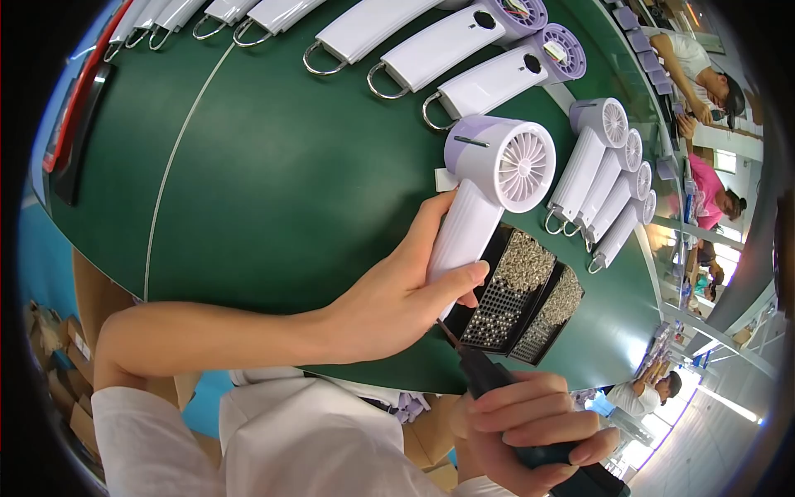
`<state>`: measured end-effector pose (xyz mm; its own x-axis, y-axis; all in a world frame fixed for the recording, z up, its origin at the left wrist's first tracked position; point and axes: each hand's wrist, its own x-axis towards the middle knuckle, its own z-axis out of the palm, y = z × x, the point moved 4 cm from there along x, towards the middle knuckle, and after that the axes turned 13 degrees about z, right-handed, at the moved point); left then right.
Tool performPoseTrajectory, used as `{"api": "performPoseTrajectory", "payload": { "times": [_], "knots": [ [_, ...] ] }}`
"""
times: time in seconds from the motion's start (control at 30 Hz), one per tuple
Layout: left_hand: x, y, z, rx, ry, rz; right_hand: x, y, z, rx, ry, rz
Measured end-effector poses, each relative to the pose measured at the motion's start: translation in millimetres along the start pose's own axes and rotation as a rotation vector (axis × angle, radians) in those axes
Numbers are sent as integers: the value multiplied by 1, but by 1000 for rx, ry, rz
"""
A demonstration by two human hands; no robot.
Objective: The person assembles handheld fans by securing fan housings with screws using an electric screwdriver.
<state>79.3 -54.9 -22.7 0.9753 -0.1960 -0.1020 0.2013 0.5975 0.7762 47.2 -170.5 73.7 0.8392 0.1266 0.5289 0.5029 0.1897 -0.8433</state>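
Note:
A white and lilac handheld fan [469,228] is held over the green table, its round grille turned up and to the right. My left hand [385,302] is closed around its handle, with the thumb lying along the lower part. My right hand [530,427] grips a dark electric screwdriver [484,373], whose thin bit points up and left at the handle's bottom end. Whether the bit touches the handle or a screw there, I cannot tell. Just right of the fan lie two black screw trays [500,296], with small silvery screws heaped at their far ends.
Several finished-looking fans [580,178] lie at the right. Fans with open heads [489,79] lie along the far side, and more handles with metal loops [286,12] at the far left. A black strip [79,137] lies by the left edge. Co-workers [708,83] sit beyond, at right.

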Motion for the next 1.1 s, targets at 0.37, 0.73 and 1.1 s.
{"api": "performPoseTrajectory", "payload": {
  "times": [0.37, 0.73, 1.1],
  "knots": [
    [-1, -1, -5, 14, -23, -23, 0, -12, 0, 94, -62, -77],
    [-49, 56, -16, 1333, -77, 390, 12, -2, -42, -109, 298, 217],
    [-84, 40, -19, 1781, -161, 467, 10, 7, -39, -211, 281, 305]
  ]
}}
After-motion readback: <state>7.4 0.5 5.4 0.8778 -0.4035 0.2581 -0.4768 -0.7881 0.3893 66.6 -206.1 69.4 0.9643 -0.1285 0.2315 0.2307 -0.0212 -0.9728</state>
